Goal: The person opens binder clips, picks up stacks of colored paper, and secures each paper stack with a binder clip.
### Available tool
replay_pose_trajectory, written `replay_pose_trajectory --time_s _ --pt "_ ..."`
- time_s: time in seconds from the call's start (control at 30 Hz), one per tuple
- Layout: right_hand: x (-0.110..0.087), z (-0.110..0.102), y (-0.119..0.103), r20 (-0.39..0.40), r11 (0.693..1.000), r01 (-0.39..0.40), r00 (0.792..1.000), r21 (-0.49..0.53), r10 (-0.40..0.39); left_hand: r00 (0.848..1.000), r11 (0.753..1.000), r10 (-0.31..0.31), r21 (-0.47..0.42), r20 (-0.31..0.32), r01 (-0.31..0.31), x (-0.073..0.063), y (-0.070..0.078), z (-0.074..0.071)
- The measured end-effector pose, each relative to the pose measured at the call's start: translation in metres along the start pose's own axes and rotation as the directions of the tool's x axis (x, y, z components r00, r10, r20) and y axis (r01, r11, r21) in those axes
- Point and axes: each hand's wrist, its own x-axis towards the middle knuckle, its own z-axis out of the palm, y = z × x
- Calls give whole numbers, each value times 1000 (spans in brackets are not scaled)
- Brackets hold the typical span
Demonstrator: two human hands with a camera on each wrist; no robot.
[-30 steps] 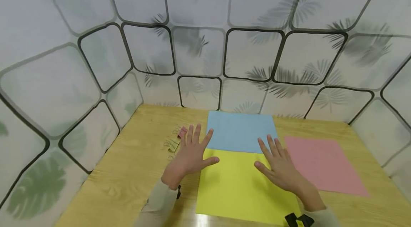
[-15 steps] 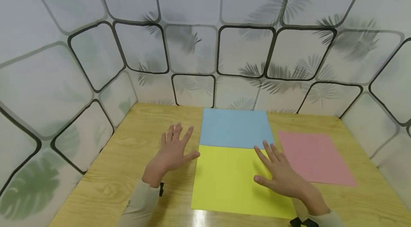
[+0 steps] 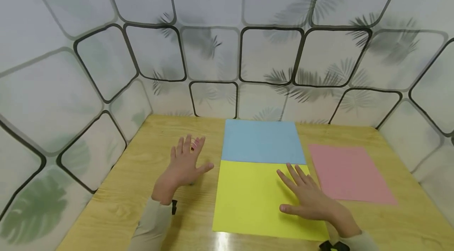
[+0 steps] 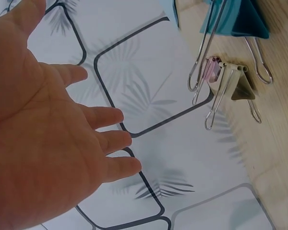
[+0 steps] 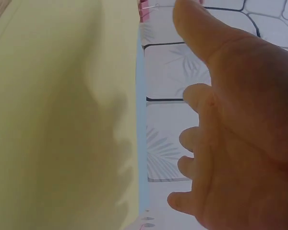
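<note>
My left hand [image 3: 181, 169] hovers palm down with fingers spread over several binder clips and holds nothing. A pink binder clip [image 3: 195, 143] peeks out between its fingers in the head view; the hand hides most of the others. Beyond the fingertips in the left wrist view stand a teal binder clip [image 4: 240, 19], a cream one [image 4: 240, 82] and a pink one behind. Over the right part of a yellow sheet [image 3: 248, 199], my right hand [image 3: 308, 199] is spread too, and casts a shadow on the paper. Nothing is in it.
A blue sheet [image 3: 262, 140] adjoins the yellow one at the back. Farther right a pink sheet [image 3: 351, 174] lies at a slant on the wooden table [image 3: 117, 199]. Patterned cloth walls [image 3: 213, 54] rise behind the table and at its sides.
My left hand has moved left, away from the yellow sheet's edge and over the clips, covering most of them. The right hand has come slightly nearer the front. The head view has shifted slightly.
</note>
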Motion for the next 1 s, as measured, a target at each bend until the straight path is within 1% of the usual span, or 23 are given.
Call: replay_pose_trajectory --time_s 0.13,0.2,0.4,0.57,0.63,0.83,1.0 --pt "4 -4 1 23 999 32 999 -6 -32 1000 1000 4 4 -18 -4 -1 -3 -6" --pt "5 -5 2 47 999 33 998 -7 -32 1000 1000 6 14 -19 -6 -1 -4 -7" --pt "6 -3 4 108 999 37 993 37 -41 1000 1000 -4 6 8 4 -1 -10 -6" --pt "9 -1 7 121 998 60 991 20 -62 1000 1000 -4 -13 3 4 -3 -15 -9" --pt "9 -1 7 136 999 47 989 18 -49 1000 1000 -3 -25 3 3 -4 -16 -10" --pt "5 -2 4 195 998 -40 980 45 30 999 999 -18 -42 32 19 -4 -17 -10" --pt "1 -1 2 227 994 -72 973 82 52 998 998 -44 -38 45 45 -4 -18 -10"
